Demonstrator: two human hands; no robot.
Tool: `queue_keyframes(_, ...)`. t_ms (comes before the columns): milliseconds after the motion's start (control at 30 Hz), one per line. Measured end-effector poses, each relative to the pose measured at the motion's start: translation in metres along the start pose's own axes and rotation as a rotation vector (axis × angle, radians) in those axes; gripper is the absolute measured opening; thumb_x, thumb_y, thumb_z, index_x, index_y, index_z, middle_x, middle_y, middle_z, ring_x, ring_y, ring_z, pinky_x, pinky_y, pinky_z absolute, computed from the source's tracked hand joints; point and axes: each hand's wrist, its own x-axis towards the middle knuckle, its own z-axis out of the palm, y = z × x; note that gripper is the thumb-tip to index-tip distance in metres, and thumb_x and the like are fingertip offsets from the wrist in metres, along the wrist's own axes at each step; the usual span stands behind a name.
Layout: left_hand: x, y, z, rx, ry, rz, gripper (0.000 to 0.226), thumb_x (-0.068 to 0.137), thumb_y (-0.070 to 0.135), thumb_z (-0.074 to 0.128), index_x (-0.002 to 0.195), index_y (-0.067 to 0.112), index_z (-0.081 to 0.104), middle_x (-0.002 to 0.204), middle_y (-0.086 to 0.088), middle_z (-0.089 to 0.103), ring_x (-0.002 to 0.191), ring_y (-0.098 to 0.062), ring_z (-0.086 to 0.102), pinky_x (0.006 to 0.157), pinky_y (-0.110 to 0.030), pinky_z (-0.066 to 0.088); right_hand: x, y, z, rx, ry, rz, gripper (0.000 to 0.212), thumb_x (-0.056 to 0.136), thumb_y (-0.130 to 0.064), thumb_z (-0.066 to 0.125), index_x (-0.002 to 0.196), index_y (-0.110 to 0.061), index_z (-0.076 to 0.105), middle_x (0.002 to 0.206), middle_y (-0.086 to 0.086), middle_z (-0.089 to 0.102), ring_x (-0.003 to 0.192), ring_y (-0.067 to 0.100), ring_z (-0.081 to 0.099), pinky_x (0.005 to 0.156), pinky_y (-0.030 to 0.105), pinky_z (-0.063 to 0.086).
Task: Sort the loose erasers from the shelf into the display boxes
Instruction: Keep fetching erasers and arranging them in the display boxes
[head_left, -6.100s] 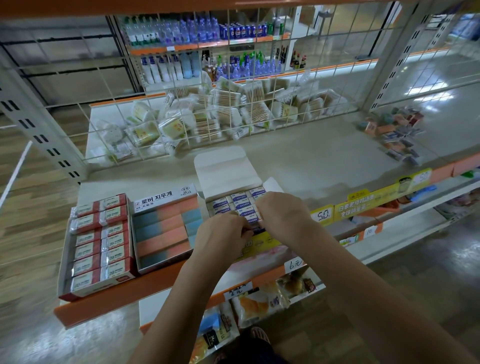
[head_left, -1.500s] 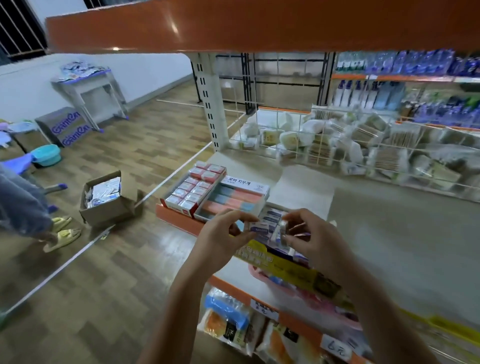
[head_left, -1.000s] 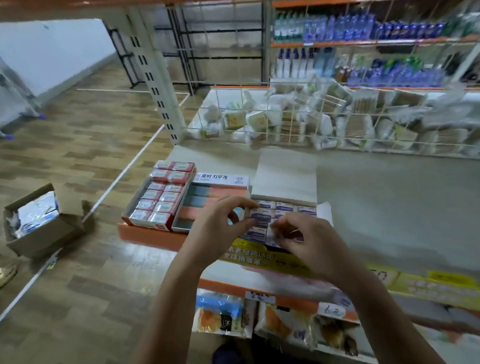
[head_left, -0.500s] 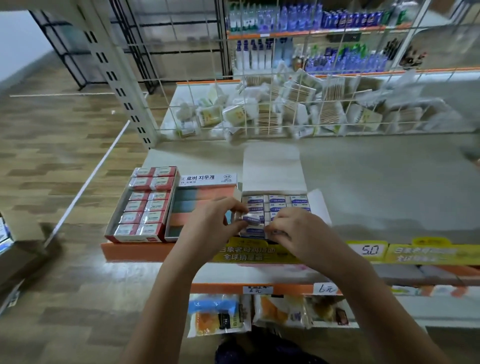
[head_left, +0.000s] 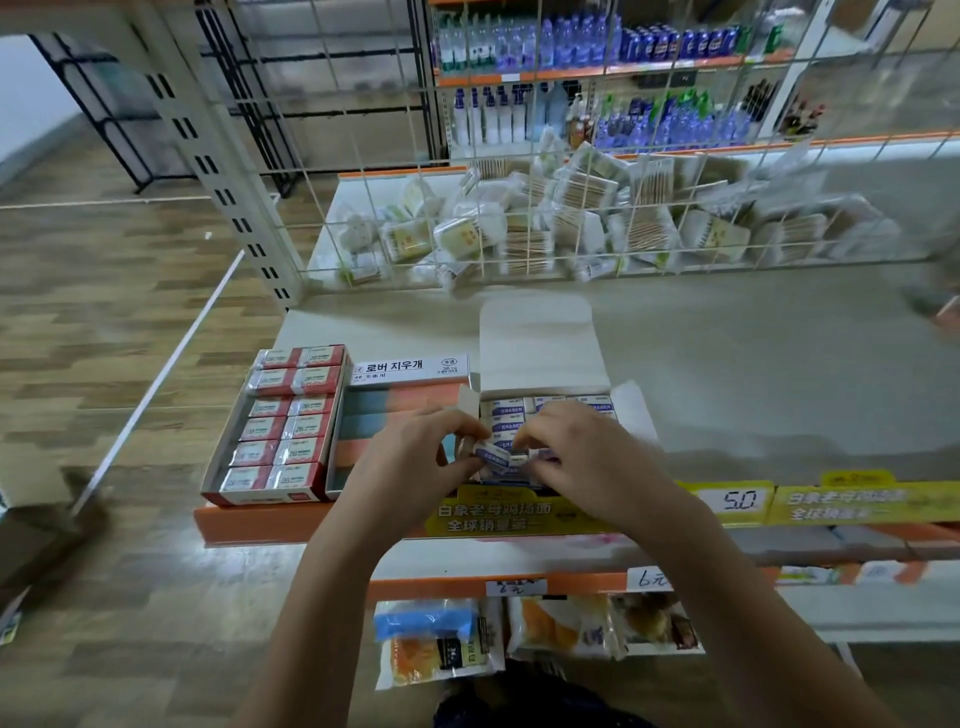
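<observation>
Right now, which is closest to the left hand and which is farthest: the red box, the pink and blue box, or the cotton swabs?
From the left hand, in the head view:
1. Pink and blue box, right under and beside the hand.
2. Red box, further left on the same shelf.
3. Cotton swabs, far back behind the wire grid.

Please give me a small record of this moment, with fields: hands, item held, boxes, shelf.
left hand: left hand pinches a small white eraser with blue label
right hand: right hand fingers curled at the same eraser; exact grip unclear
target box: open white cardboard display box, lid up, blue-label erasers inside
other boxes: red-and-white eraser tray; orange-and-blue eraser box
shelf: grey shelf board
</observation>
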Motion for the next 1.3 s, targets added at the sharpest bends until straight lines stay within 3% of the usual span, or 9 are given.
queue_keyframes(200, -0.002, 0.0, -0.002, 0.038, -0.012, -0.005, 0.019, 0.086, 0.029, 0.065, 0.104, 0.035, 0.061, 0.085, 0.024, 0.048, 0.071, -0.001, 0.055, 0.055, -0.008, 0.037, 0.013, -0.007, 0.004, -0.029, -0.02, 0.011, 0.013, 0.087, -0.029, 0.059, 0.096, -0.019, 0.06, 0.094, -0.004, 0.052, 0.095, 0.013, 0.046, 0.079, 0.026, 0.042)
queue_keyframes(333, -0.002, 0.003, -0.003, 0.073, -0.022, 0.0, 0.02, 0.086, 0.028, 0.064, 0.106, 0.033, 0.062, 0.097, 0.018, 0.055, 0.075, -0.004, 0.054, 0.065, -0.02, 0.047, 0.015, -0.007, 0.005, -0.025, 0.008, 0.028, 0.012, 0.086, -0.029, 0.06, 0.094, -0.02, 0.058, 0.09, -0.008, 0.045, 0.097, 0.012, 0.044, 0.077, 0.023, 0.038)
queue_keyframes(467, 0.004, 0.011, 0.0, 0.231, -0.022, 0.035, 0.023, 0.087, 0.033, 0.063, 0.11, 0.03, 0.062, 0.112, 0.012, 0.058, 0.099, -0.009, 0.049, 0.075, -0.023, 0.042, 0.01, 0.003, -0.004, -0.03, 0.045, 0.034, 0.013, 0.088, -0.032, 0.058, 0.097, -0.023, 0.06, 0.095, -0.008, 0.053, 0.095, 0.008, 0.041, 0.078, 0.021, 0.033)
queue_keyframes(567, 0.011, 0.017, 0.002, 0.293, -0.043, 0.067, 0.025, 0.087, 0.036, 0.062, 0.112, 0.029, 0.062, 0.115, 0.008, 0.057, 0.106, -0.012, 0.045, 0.079, -0.024, 0.041, 0.0, 0.02, -0.019, -0.041, 0.113, 0.103, 0.013, 0.089, -0.032, 0.056, 0.098, -0.024, 0.061, 0.092, -0.009, 0.055, 0.092, 0.008, 0.046, 0.078, 0.022, 0.039)
queue_keyframes(833, 0.017, 0.025, 0.011, 0.398, -0.096, 0.105, 0.025, 0.088, 0.04, 0.059, 0.111, 0.03, 0.062, 0.115, 0.007, 0.055, 0.104, -0.013, 0.043, 0.077, -0.022, 0.031, -0.021, 0.063, -0.043, -0.065, 0.341, 0.359, 0.012, 0.088, -0.021, 0.06, 0.098, -0.015, 0.062, 0.102, -0.003, 0.054, 0.077, 0.011, 0.05, 0.066, 0.026, 0.039)
queue_keyframes(1033, 0.019, 0.025, 0.01, 0.419, -0.155, 0.123, 0.026, 0.092, 0.037, 0.053, 0.116, 0.033, 0.062, 0.116, 0.01, 0.059, 0.093, -0.008, 0.035, 0.074, -0.022, 0.029, -0.019, 0.066, -0.034, -0.076, 0.238, 0.473, 0.019, 0.095, -0.024, 0.046, 0.094, -0.014, 0.062, 0.086, 0.001, 0.062, 0.073, 0.019, 0.054, 0.064, 0.031, 0.045)
queue_keyframes(1200, 0.019, 0.018, 0.003, 0.399, -0.213, 0.116, 0.028, 0.095, 0.037, 0.047, 0.118, 0.035, 0.062, 0.112, 0.013, 0.063, 0.093, -0.01, 0.041, 0.073, -0.023, 0.035, -0.017, 0.062, -0.031, -0.038, 0.206, 0.485, 0.025, 0.096, -0.023, 0.042, 0.088, -0.006, 0.059, 0.064, 0.008, 0.058, 0.06, 0.027, 0.053, 0.056, 0.034, 0.041)
queue_keyframes(1300, 0.021, 0.019, 0.004, 0.428, -0.18, 0.121, 0.023, 0.094, 0.036, 0.05, 0.113, 0.035, 0.064, 0.112, 0.012, 0.064, 0.089, -0.01, 0.036, 0.073, -0.026, 0.03, -0.013, 0.057, -0.03, -0.024, 0.204, 0.473, 0.024, 0.096, -0.023, 0.042, 0.089, -0.007, 0.059, 0.06, 0.006, 0.055, 0.055, 0.023, 0.051, 0.053, 0.031, 0.038)
